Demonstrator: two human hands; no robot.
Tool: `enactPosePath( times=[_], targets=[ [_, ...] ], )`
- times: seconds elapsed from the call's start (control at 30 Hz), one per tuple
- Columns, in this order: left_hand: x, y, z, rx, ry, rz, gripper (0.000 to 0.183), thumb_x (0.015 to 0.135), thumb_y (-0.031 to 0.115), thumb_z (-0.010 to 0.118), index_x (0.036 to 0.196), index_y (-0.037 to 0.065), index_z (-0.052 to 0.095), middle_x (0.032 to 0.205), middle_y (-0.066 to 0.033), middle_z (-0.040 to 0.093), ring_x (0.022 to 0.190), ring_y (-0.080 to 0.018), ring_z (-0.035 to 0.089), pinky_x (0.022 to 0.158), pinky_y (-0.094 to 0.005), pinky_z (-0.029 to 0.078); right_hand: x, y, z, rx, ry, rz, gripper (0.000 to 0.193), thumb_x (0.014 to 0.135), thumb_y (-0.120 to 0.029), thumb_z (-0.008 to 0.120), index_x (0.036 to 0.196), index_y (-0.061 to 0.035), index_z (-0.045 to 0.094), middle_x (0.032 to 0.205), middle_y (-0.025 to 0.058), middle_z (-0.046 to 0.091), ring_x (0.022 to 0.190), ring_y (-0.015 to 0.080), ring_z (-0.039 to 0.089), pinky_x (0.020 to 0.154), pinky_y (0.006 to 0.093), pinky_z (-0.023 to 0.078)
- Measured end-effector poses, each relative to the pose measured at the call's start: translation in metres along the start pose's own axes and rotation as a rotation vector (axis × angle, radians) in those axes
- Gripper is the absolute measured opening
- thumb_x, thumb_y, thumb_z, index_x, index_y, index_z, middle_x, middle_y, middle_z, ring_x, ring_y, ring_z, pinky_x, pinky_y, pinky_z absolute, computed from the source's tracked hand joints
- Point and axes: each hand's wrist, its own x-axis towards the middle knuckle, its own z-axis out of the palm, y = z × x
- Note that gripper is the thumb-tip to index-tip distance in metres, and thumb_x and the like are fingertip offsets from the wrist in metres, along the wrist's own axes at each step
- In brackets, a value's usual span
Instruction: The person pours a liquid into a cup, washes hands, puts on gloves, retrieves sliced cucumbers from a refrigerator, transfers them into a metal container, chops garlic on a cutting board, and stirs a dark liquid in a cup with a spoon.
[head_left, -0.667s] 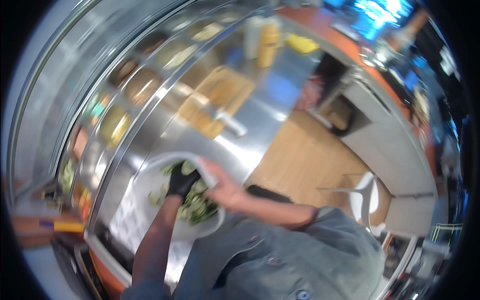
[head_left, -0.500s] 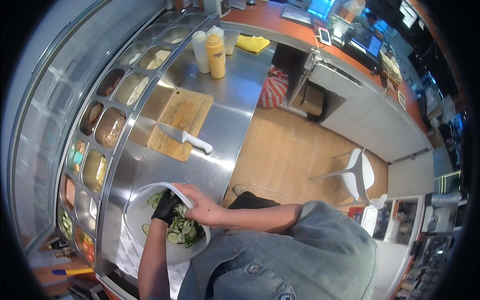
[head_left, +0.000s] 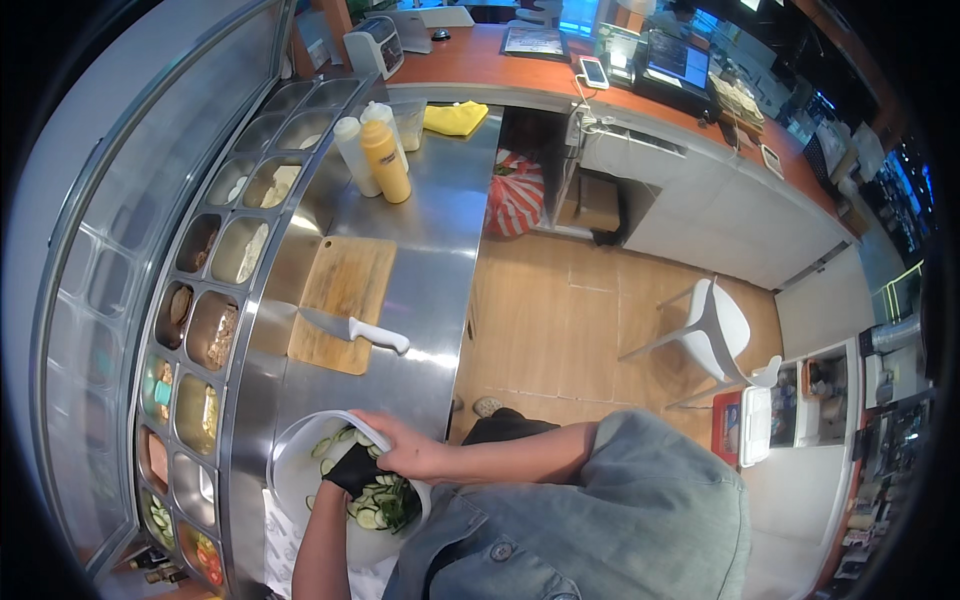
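Observation:
A white bowl (head_left: 292, 478), tilted, is held close to my body at the near end of the steel counter. Sliced cucumbers (head_left: 372, 512) with dark green edges lie inside it. My left hand (head_left: 354, 470), in a black glove, reaches into the bowl among the slices; its fingers are hidden. My bare right hand (head_left: 405, 447) grips the far right rim of the bowl. Beyond the bowl, a knife (head_left: 352, 328) with a white handle rests across a wooden cutting board (head_left: 345, 275), its handle jutting past the board's right edge.
Metal food pans (head_left: 213, 335) line the left side beneath a raised glass cover (head_left: 85, 330). Squeeze bottles (head_left: 385, 160) and a yellow cloth (head_left: 457, 118) stand at the counter's far end. A white chair (head_left: 715, 335) is on the wooden floor to the right. Patterned paper (head_left: 283, 560) lies under the bowl.
The whole view has shifted, so the counter and bowl appear lower. My gloved left hand has shifted slightly within the bowl, while my right hand keeps its hold on the rim.

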Motion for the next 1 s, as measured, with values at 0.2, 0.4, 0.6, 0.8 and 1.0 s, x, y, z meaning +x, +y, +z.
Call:
enactPosePath(
  times=[0.2, 0.4, 0.6, 0.8, 1.0],
  targets=[
    [0.001, 0.015, 0.016, -0.574, 0.164, -0.117, 0.066, 0.083, 0.02, 0.072, 0.142, 0.006, 0.047, 0.134, -0.0093, 0.055, 0.122, -0.0199, 0.054, 0.103, -0.0342, 0.044, 0.001, -0.001, 0.004, -0.062, 0.008, -0.026, 0.086, 0.075, 0.01, 0.054, 0.156, -0.0102, 0.034, 0.15, 0.0168, 0.035, 0.144, 0.0307, 0.033, 0.118, 0.034, 0.028],
    [0.004, 0.001, 0.023, -0.417, 0.193, 0.054, 0.073, 0.08, 0.017, 0.075, 0.147, 0.006, 0.046, 0.139, -0.0081, 0.056, 0.124, -0.0198, 0.055, 0.105, -0.0351, 0.044, 0.004, -0.001, 0.006, -0.047, 0.083, 0.06, 0.085, 0.073, 0.01, 0.057, 0.155, -0.0088, 0.038, 0.152, 0.0152, 0.042, 0.143, 0.0289, 0.038, 0.117, 0.0324, 0.031],
    [0.0, -0.01, 0.024, -0.453, 0.127, 0.037, 0.061, 0.077, 0.018, 0.081, 0.132, 0.005, 0.059, 0.121, -0.0109, 0.067, 0.112, -0.0219, 0.062, 0.095, -0.0352, 0.051, 0.007, -0.001, 0.01, 0.316, 0.019, 0.093, 0.089, 0.068, 0.017, 0.049, 0.154, -0.0048, 0.038, 0.147, 0.0136, 0.046, 0.132, 0.0247, 0.049, 0.108, 0.0318, 0.042],
    [0.0, -0.001, 0.03, -0.294, 0.29, -0.057, 0.06, 0.067, 0.009, 0.084, 0.123, 0.001, 0.064, 0.109, -0.0133, 0.07, 0.098, -0.0243, 0.067, 0.085, -0.035, 0.055, 0.007, -0.016, 0.014, 0.378, -0.029, 0.12, 0.09, 0.067, 0.02, 0.044, 0.154, 0.0012, 0.034, 0.144, 0.0148, 0.05, 0.133, 0.0228, 0.049, 0.111, 0.0308, 0.038],
    [-0.016, 0.0, 0.003, -0.502, 0.302, -0.078, 0.059, 0.071, 0.005, 0.081, 0.127, 0.003, 0.063, 0.117, -0.0094, 0.069, 0.106, -0.0215, 0.065, 0.091, -0.0338, 0.053, 0.013, -0.021, 0.016, 0.356, -0.069, 0.122, 0.092, 0.066, 0.021, 0.043, 0.155, 0.001, 0.034, 0.146, 0.0149, 0.049, 0.134, 0.0233, 0.049, 0.11, 0.0311, 0.04]
  ],
)
